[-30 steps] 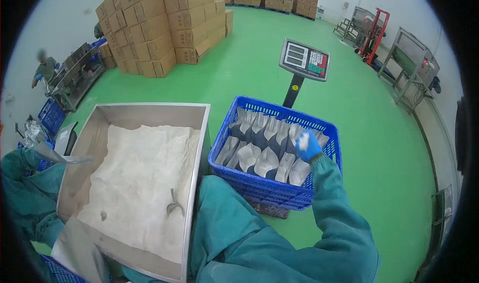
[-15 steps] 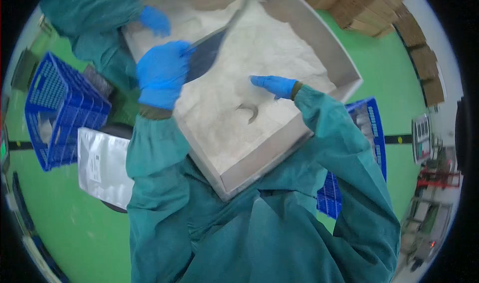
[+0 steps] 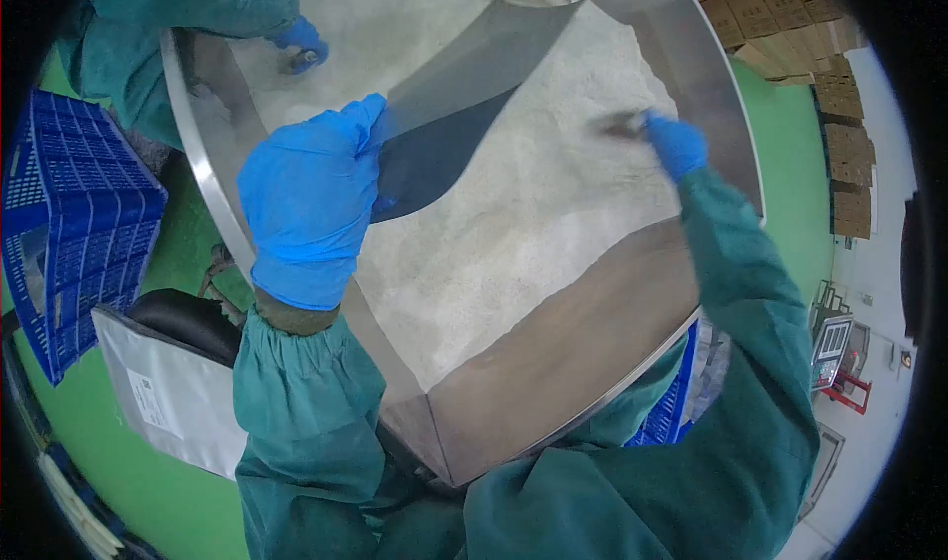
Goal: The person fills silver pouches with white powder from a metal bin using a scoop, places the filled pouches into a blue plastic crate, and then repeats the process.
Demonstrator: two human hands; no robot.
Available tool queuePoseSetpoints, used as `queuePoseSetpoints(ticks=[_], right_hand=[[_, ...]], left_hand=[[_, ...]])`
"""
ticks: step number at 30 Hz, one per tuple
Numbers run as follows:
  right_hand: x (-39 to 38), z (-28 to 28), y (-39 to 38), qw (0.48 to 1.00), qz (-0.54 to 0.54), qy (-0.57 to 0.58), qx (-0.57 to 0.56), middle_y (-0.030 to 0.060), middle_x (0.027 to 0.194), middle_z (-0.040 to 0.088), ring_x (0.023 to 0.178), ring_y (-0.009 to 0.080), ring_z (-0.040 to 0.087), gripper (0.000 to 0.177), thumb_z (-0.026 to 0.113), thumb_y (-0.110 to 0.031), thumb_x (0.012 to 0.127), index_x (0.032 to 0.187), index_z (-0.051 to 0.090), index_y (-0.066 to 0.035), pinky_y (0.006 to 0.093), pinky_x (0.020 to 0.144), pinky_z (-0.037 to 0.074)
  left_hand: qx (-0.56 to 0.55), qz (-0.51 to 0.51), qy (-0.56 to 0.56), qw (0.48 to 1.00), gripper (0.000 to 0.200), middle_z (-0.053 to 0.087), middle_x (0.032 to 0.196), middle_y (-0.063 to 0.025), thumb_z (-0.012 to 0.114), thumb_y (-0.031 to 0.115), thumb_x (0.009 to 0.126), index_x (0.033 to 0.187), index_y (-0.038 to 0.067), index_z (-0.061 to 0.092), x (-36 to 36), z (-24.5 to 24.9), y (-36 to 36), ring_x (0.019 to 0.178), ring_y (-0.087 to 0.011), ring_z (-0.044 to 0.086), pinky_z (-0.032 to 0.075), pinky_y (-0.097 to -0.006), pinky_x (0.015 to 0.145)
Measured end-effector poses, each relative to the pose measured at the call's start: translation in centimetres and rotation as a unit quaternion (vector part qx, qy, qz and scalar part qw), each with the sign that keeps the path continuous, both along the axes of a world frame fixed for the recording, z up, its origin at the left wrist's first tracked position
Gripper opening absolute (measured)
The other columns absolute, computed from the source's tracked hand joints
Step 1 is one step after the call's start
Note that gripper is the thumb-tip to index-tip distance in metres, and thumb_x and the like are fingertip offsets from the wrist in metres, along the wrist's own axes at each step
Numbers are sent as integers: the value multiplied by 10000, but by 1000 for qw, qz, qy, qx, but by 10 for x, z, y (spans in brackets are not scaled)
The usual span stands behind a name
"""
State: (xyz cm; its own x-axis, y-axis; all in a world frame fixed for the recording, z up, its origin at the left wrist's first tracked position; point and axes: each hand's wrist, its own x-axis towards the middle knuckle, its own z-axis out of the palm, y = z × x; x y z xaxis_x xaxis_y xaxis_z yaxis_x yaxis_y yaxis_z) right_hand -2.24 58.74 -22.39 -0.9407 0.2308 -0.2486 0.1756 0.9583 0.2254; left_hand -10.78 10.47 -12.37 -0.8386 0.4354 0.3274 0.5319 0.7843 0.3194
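My left hand [image 3: 308, 200], in a blue glove, is closed on the edge of a shiny grey foil pouch [image 3: 459, 116], which stretches up and to the right over the powder. Smeared by motion, my right hand [image 3: 676, 145] is closed on a small metal scoop [image 3: 619, 125] above the right part of the powder. The scoop's exact shape is blurred. White powder [image 3: 474, 274] fills much of a large metal tray [image 3: 563, 362], heaped toward the far side. Its near right corner shows bare metal.
A co-worker's gloved hand [image 3: 301, 46] is at the tray's far left, holding something small. A blue crate [image 3: 89, 214] stands left, near a labelled silver pouch [image 3: 168, 392] on a dark seat [image 3: 188, 323]. Cardboard boxes [image 3: 844, 135] are stacked at right, with a scale [image 3: 831, 353] below.
My right hand has moved right and now holds the scoop; a curved edge in the powder near it is no longer there. The pouch in my left hand is spread wider. The view has shifted.
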Motion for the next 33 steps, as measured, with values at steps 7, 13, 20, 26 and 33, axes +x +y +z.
queuePoseSetpoints(ticks=[7, 13, 20, 26, 33], right_hand=[[-27, -120, 63, 990, 63, -123, -6, 157, 840, 613, 789, 317, 588, 238, 479, -231, 787, 929, 577, -66, 422, 715, 455], [22, -193, -161, 946, 98, -226, -209, 173, 877, 617, 806, 335, 594, 251, 531, -242, 735, 898, 613, -70, 418, 719, 458], [65, -104, -188, 935, 67, -244, -247, 169, 902, 613, 846, 357, 578, 281, 497, -270, 780, 967, 596, -85, 425, 737, 454], [97, 96, -175, 952, 126, -206, -187, 193, 920, 596, 870, 352, 565, 253, 479, -229, 788, 928, 597, -55, 411, 745, 456], [59, 163, -198, 974, 193, -107, -56, 202, 840, 600, 833, 357, 570, 251, 490, -245, 780, 833, 618, -36, 421, 723, 457]], left_hand=[[19, 5, -4, 1000, 237, 587, 673, -120, 573, 144, 760, 977, 209, 641, -4, -8, 7, 563, -262, 571, 427, -351, 510], [5, 25, -17, 1000, 130, 595, 680, -67, 522, 215, 780, 835, 155, 624, -3, -8, 13, 624, -278, 577, 454, -378, 547], [-134, 1, -42, 990, 233, 596, 687, -112, 510, 253, 814, 1013, 183, 609, 4, -25, 8, 630, -284, 581, 454, -387, 549], [-10, -85, -154, 984, 325, 626, 777, -116, 630, 395, 697, 814, 92, 647, 34, -14, 39, 724, -302, 596, 471, -402, 634], [21, -34, -244, 969, 193, 619, 836, -158, 520, 206, 748, 801, 72, 648, 82, -40, 48, 803, -325, 593, 471, -413, 696]])
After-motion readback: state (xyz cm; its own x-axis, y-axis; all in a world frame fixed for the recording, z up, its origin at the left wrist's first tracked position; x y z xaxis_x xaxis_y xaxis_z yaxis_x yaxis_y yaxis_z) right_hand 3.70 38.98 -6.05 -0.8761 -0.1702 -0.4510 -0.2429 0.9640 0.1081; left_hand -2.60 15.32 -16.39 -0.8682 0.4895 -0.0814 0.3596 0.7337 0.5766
